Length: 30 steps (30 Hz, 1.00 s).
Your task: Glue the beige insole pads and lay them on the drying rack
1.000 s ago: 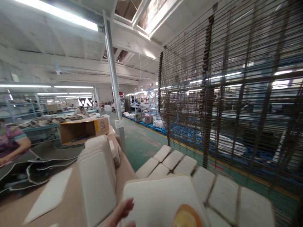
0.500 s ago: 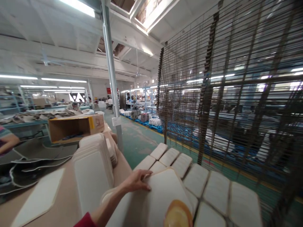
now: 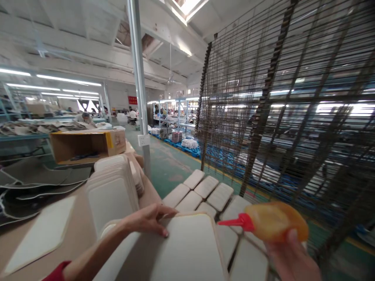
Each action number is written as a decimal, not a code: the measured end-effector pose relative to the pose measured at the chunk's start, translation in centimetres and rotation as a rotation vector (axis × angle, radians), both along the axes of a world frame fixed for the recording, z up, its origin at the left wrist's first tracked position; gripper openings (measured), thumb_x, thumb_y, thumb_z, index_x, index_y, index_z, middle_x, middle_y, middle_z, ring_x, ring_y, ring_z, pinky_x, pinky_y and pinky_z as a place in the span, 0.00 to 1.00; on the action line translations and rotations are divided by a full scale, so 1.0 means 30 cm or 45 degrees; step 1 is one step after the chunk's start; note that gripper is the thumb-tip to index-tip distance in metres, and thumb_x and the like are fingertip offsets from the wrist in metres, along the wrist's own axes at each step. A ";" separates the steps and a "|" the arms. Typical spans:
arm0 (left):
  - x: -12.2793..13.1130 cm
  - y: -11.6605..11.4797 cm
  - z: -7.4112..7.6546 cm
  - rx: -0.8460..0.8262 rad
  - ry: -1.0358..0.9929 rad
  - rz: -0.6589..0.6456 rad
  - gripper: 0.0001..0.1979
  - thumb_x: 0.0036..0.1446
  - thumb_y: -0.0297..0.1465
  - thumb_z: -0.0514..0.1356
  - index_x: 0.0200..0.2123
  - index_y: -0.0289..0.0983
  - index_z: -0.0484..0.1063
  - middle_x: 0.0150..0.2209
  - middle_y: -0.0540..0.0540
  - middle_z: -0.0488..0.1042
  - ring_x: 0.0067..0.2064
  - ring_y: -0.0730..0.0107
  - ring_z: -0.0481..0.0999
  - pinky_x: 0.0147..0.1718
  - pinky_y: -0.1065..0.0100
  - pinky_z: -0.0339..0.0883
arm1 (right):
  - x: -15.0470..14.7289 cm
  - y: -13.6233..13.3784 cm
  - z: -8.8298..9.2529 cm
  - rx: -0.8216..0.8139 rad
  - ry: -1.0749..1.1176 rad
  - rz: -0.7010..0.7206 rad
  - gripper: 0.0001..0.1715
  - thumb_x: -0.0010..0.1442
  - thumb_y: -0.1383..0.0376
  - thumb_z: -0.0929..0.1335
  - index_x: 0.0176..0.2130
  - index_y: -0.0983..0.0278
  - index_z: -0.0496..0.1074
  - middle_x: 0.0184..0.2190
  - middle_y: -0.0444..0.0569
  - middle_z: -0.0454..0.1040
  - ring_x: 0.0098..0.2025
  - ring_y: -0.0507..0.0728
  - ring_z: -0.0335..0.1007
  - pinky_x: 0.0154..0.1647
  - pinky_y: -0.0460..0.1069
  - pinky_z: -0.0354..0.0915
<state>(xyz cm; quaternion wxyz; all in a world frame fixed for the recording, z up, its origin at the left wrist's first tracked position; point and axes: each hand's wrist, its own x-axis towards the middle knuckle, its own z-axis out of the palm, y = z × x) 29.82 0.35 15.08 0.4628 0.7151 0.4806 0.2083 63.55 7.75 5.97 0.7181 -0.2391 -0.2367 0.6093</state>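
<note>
My left hand (image 3: 152, 221) pinches the upper left edge of a large white padded panel (image 3: 190, 246) with rounded corners. In my right hand (image 3: 293, 253), at the lower right, is a yellow squeeze bottle (image 3: 272, 222). Its red nozzle (image 3: 238, 222) points left, beside the panel's right edge and apart from it as far as I can tell. Beneath and beyond the panel lie rows of smaller white pads (image 3: 219, 197). A stack of white panels (image 3: 109, 199) leans left of my left hand.
A single white panel (image 3: 43, 234) lies on the brown table (image 3: 79, 230). Behind are grey sheets (image 3: 43, 175) and an open cardboard box (image 3: 84, 146). A metal post (image 3: 139, 86) rises beyond the table, and a wire rack (image 3: 252, 105) stands at the right.
The bottle has risen to the right from the bottom of the view, and my right hand now shows on it. The camera view has shifted; my left hand remains at the panel's edge.
</note>
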 end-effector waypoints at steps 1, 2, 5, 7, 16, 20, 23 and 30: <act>-0.005 -0.006 0.009 -0.023 0.002 -0.005 0.30 0.42 0.40 0.67 0.49 0.37 0.70 0.44 0.51 0.75 0.45 0.60 0.71 0.38 0.73 0.62 | 0.008 0.021 0.002 0.049 -0.028 0.002 0.28 0.45 0.55 0.74 0.46 0.54 0.70 0.46 0.42 0.72 0.49 0.56 0.66 0.41 0.45 0.70; -0.011 -0.010 0.017 -0.042 0.000 -0.009 0.31 0.41 0.40 0.67 0.50 0.37 0.70 0.44 0.51 0.75 0.45 0.60 0.71 0.38 0.73 0.63 | 0.014 0.037 -0.001 0.089 -0.061 0.006 0.28 0.43 0.57 0.75 0.45 0.54 0.70 0.42 0.42 0.74 0.45 0.56 0.69 0.39 0.46 0.71; -0.032 -0.018 0.032 -0.066 0.019 -0.016 0.32 0.39 0.39 0.68 0.50 0.37 0.70 0.44 0.51 0.75 0.44 0.61 0.72 0.38 0.74 0.63 | 0.024 0.063 -0.014 0.165 -0.146 0.073 0.30 0.40 0.60 0.77 0.45 0.54 0.71 0.37 0.44 0.75 0.38 0.56 0.71 0.36 0.47 0.71; -0.045 -0.019 0.036 -0.065 0.048 -0.025 0.32 0.38 0.39 0.69 0.49 0.37 0.71 0.42 0.52 0.76 0.42 0.63 0.72 0.36 0.75 0.63 | 0.024 0.068 -0.014 0.219 -0.192 0.139 0.32 0.41 0.61 0.77 0.46 0.54 0.70 0.39 0.45 0.75 0.39 0.57 0.71 0.36 0.47 0.71; -0.060 -0.015 0.032 -0.136 -0.002 -0.127 0.33 0.37 0.39 0.70 0.49 0.36 0.71 0.45 0.49 0.75 0.44 0.63 0.71 0.41 0.75 0.63 | 0.013 0.075 0.043 0.354 -0.290 0.081 0.21 0.36 0.63 0.78 0.33 0.55 0.74 0.30 0.44 0.75 0.33 0.55 0.72 0.31 0.43 0.70; -0.061 -0.016 0.035 -0.139 -0.025 -0.161 0.32 0.38 0.38 0.70 0.49 0.36 0.71 0.44 0.49 0.75 0.44 0.64 0.71 0.43 0.74 0.63 | 0.031 0.095 -0.001 0.403 -0.333 0.172 0.16 0.44 0.58 0.75 0.36 0.56 0.74 0.36 0.48 0.75 0.37 0.58 0.72 0.33 0.49 0.71; -0.062 -0.015 0.038 -0.134 -0.047 -0.187 0.32 0.39 0.38 0.69 0.49 0.36 0.71 0.44 0.50 0.75 0.43 0.64 0.72 0.42 0.74 0.64 | 0.044 0.100 -0.032 0.407 -0.354 0.210 0.22 0.46 0.57 0.73 0.43 0.53 0.72 0.39 0.49 0.74 0.40 0.62 0.71 0.35 0.54 0.71; -0.070 -0.007 0.038 -0.160 -0.042 -0.224 0.33 0.39 0.38 0.69 0.51 0.36 0.69 0.45 0.48 0.74 0.44 0.63 0.72 0.41 0.74 0.65 | 0.072 0.096 -0.072 0.475 -0.497 0.126 0.13 0.46 0.54 0.72 0.34 0.54 0.76 0.39 0.53 0.74 0.41 0.65 0.70 0.35 0.56 0.71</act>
